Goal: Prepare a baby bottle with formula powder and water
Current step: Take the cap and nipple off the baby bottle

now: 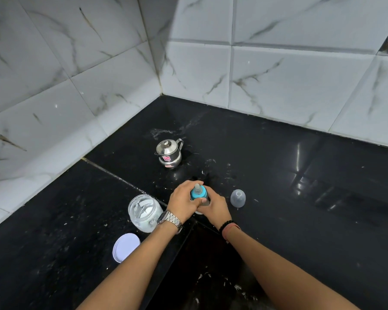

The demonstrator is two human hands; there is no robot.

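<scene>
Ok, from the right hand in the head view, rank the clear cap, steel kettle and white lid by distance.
1. Clear cap, just right of the right hand.
2. Steel kettle, behind, toward the wall.
3. White lid, front left, past the left arm.

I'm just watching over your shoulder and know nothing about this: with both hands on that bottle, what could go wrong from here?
1. The left hand grips the blue collar while the right hand steadies the bottle; a crooked collar might leak.
2. The powder jar stands open beside the left wrist, its lid off; an elbow could tip it.
3. The clear cap lies loose on the powder-flecked counter and may pick up dirt.
</scene>
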